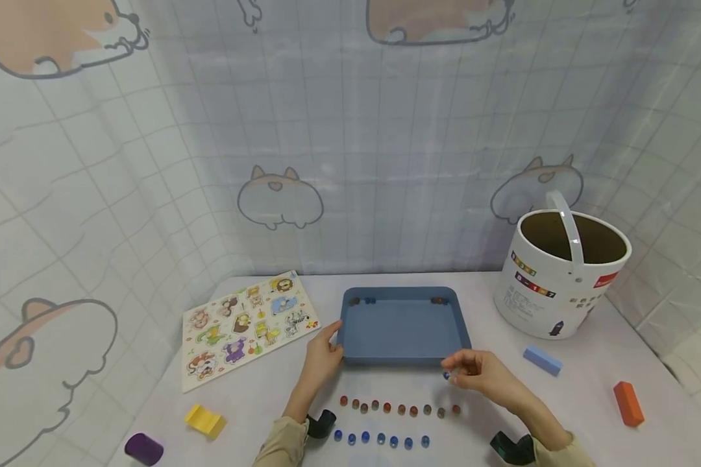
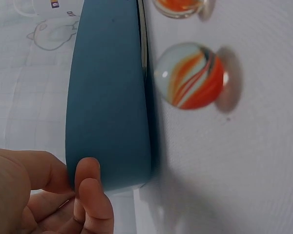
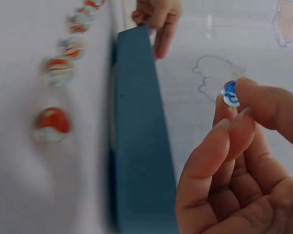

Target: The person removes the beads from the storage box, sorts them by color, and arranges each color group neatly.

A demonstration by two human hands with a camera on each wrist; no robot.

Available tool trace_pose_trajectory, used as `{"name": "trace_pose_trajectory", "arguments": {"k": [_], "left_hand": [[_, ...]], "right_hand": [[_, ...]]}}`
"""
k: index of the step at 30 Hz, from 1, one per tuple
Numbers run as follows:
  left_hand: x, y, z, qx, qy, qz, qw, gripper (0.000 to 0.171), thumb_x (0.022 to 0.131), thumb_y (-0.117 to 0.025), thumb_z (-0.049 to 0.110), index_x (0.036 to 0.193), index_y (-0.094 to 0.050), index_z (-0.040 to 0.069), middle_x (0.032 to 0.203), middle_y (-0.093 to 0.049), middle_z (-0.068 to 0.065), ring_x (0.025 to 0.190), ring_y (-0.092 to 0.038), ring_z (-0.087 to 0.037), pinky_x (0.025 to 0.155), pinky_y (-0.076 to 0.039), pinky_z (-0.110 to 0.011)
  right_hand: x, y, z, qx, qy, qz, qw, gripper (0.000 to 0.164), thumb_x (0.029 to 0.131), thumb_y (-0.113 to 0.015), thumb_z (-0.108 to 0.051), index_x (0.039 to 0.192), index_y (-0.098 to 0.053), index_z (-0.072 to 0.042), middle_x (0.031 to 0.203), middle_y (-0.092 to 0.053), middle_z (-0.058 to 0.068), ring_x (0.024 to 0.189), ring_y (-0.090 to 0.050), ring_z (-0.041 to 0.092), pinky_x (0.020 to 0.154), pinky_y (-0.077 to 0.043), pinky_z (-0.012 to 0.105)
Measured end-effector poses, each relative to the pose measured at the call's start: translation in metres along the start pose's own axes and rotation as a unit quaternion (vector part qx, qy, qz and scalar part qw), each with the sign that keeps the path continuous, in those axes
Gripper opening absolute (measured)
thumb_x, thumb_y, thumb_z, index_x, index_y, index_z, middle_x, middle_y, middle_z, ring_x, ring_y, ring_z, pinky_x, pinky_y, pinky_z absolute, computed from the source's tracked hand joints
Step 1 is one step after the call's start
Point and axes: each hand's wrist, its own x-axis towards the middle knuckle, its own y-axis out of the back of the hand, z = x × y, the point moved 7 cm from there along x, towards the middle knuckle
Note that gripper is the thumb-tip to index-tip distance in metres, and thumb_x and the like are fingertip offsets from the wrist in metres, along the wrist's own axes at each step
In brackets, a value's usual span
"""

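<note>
My right hand (image 1: 480, 373) pinches a blue marble (image 3: 230, 92) between thumb and fingertips, by the near right corner of a blue tray (image 1: 405, 331). The left hand (image 1: 322, 355) grips that tray at its left side, fingers bent at the corner in the left wrist view. Inside the tray, blue marbles (image 1: 370, 300) and orange-brown marbles (image 1: 439, 300) lie along the far wall. In front of it runs a row of several orange-streaked marbles (image 1: 387, 407), with a row of several blue marbles (image 1: 381, 438) nearer me.
An animal puzzle board (image 1: 248, 327) lies left of the tray. A white bucket (image 1: 552, 285) stands at the back right. Around the edges are a blue block (image 1: 542, 360), an orange block (image 1: 627, 403), a yellow block (image 1: 206, 421) and a purple cylinder (image 1: 144, 449).
</note>
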Motion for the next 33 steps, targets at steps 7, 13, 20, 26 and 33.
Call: {"name": "trace_pose_trajectory", "arguments": {"k": [7, 13, 20, 26, 33], "left_hand": [[0.002, 0.003, 0.003, 0.003, -0.010, 0.009, 0.9999, 0.058, 0.080, -0.052, -0.008, 0.138, -0.049, -0.003, 0.075, -0.062, -0.014, 0.043, -0.044, -0.006, 0.043, -0.040, -0.019], [0.002, 0.004, 0.003, 0.008, -0.014, 0.015, 0.9998, 0.056, 0.081, -0.053, -0.008, 0.137, -0.051, -0.002, 0.075, -0.063, -0.013, 0.045, -0.048, -0.007, 0.043, -0.041, -0.020], [0.000, 0.003, 0.003, 0.011, -0.008, 0.008, 0.9999, 0.057, 0.081, -0.053, -0.007, 0.137, -0.050, -0.002, 0.074, -0.063, -0.011, 0.046, -0.051, -0.008, 0.043, -0.039, -0.020], [-0.001, 0.004, 0.001, 0.011, -0.009, 0.008, 0.9999, 0.056, 0.081, -0.052, -0.007, 0.137, -0.050, -0.002, 0.083, -0.064, -0.017, 0.046, -0.050, -0.008, 0.042, -0.038, -0.020], [0.000, 0.002, 0.001, 0.004, -0.007, 0.006, 0.9999, 0.056, 0.082, -0.052, -0.007, 0.138, -0.050, -0.002, 0.075, -0.063, -0.015, 0.045, -0.049, -0.007, 0.043, -0.039, -0.019]], "right_hand": [[-0.013, -0.023, 0.011, -0.016, 0.018, -0.042, 0.999, 0.026, 0.086, -0.065, -0.005, 0.106, -0.061, 0.011, 0.088, -0.063, -0.005, 0.065, -0.051, 0.000, 0.058, -0.044, 0.019], [-0.016, -0.046, 0.010, -0.104, 0.011, -0.052, 0.993, 0.014, 0.077, -0.074, -0.008, 0.090, -0.070, -0.005, 0.083, -0.067, -0.006, 0.057, -0.039, -0.003, 0.052, -0.037, 0.017], [-0.018, -0.062, 0.013, -0.204, 0.032, -0.064, 0.976, 0.020, 0.068, -0.074, 0.000, 0.078, -0.071, -0.018, 0.070, -0.065, -0.012, 0.055, -0.035, -0.006, 0.050, -0.031, 0.014], [-0.018, -0.070, 0.019, -0.231, 0.009, -0.078, 0.970, 0.023, 0.067, -0.075, -0.002, 0.077, -0.071, -0.021, 0.080, -0.066, -0.019, 0.071, -0.049, -0.004, 0.066, -0.039, 0.017], [-0.017, -0.053, -0.004, -0.173, 0.019, -0.064, 0.983, 0.018, 0.077, -0.078, -0.015, 0.093, -0.072, -0.013, 0.084, -0.068, -0.005, 0.057, -0.042, -0.003, 0.051, -0.038, 0.018]]}}
